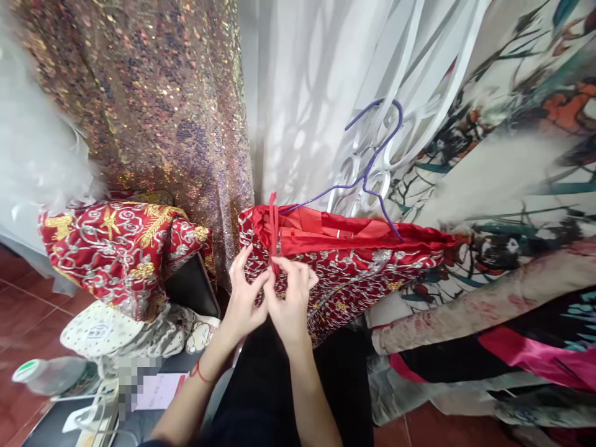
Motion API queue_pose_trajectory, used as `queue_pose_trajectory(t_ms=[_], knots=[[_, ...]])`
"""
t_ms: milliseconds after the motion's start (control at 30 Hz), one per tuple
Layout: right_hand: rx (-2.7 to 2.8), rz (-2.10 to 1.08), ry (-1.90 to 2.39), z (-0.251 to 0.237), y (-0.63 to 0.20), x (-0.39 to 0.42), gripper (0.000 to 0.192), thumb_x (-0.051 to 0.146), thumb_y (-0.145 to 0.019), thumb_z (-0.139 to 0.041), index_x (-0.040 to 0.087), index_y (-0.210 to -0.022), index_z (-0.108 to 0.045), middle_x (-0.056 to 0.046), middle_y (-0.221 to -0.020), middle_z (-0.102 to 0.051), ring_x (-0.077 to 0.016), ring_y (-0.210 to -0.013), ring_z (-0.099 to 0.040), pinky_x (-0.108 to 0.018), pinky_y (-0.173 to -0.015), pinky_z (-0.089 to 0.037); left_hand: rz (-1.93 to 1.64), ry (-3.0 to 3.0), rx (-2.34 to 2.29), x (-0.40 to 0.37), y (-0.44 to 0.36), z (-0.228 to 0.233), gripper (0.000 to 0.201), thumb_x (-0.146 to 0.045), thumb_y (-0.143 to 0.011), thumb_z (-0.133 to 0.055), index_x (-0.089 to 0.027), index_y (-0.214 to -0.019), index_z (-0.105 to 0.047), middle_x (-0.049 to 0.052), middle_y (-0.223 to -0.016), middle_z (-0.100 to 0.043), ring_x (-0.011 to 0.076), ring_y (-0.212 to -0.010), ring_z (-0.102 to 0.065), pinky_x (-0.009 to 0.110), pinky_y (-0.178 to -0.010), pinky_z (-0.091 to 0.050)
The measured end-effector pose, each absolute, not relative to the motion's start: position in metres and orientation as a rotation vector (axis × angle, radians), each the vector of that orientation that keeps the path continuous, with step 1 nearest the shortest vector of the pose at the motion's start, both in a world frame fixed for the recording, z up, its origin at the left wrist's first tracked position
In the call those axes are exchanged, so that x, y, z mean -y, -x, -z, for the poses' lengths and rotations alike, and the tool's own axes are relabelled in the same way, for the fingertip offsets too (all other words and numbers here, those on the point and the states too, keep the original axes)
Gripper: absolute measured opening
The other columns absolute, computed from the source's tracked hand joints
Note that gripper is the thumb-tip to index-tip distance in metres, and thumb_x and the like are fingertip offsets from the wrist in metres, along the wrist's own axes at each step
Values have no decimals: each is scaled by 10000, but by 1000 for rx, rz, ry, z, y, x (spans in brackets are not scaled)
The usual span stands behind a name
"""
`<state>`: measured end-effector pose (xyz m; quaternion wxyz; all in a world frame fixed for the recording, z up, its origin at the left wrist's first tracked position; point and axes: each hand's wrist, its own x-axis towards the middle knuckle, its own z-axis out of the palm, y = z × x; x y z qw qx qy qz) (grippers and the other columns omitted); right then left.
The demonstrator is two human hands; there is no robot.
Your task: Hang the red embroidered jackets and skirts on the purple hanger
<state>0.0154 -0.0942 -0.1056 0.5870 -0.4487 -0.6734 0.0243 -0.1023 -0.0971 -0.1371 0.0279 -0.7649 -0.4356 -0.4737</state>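
Observation:
A red garment (354, 267) with silver and gold embroidery hangs on a purple hanger (372, 164). My left hand (244, 298) and my right hand (291, 298) meet at the garment's left end. Both pinch a thin red strap (273, 226) that runs up to the hanger. The fingertips hide the strap's lower end.
A second red embroidered piece (116, 248) lies over a dark chair at the left. A sequined brown dress (153, 93) and a white curtain (302, 93) hang behind. Printed floral fabric (512, 186) fills the right. A plastic bottle (41, 375) lies at the lower left.

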Motion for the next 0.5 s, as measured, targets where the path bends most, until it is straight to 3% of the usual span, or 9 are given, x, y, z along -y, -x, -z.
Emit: queue_pose_trajectory(t_ms=[133, 300, 367, 500], knots=[[1530, -313, 961, 134, -25, 116, 308, 106, -926, -531, 228, -1206, -577, -58, -1032, -709, -160, -876, -666, -310, -793, -550, 1615, 2543, 1561, 122, 101, 173, 413, -217, -982, -496, -237, -1391, -549, 150, -1654, -202, 320, -1543, -224, 581, -1223, -293], [1493, -636, 880, 168, -52, 134, 365, 90, -885, -543, 236, -1218, -576, -60, -1065, -713, -171, -953, -714, -306, -854, -601, 2314, 2701, 1943, 142, 95, 202, 488, -445, -1043, -333, -216, -1351, -635, 127, -1498, -529, 277, -1429, -455, 489, -1248, -300], [1567, -709, 837, 179, -62, 136, 367, 86, -874, -533, 241, -1202, -590, -52, -1027, -712, -172, -927, -714, -314, -852, -607, 2547, 2671, 2073, 150, 90, 207, 560, -537, -1027, -329, -198, -1338, -647, 128, -1444, -590, 284, -1369, -522, 472, -1223, -348], [1682, -868, 738, 189, -71, 142, 351, 95, -887, -494, 251, -1183, -602, -38, -971, -698, -174, -923, -702, -331, -886, -591, 2660, 2561, 2318, 163, 81, 203, 608, -638, -971, -431, -201, -1334, -648, 115, -1413, -626, 290, -1337, -556, 469, -1224, -348]])
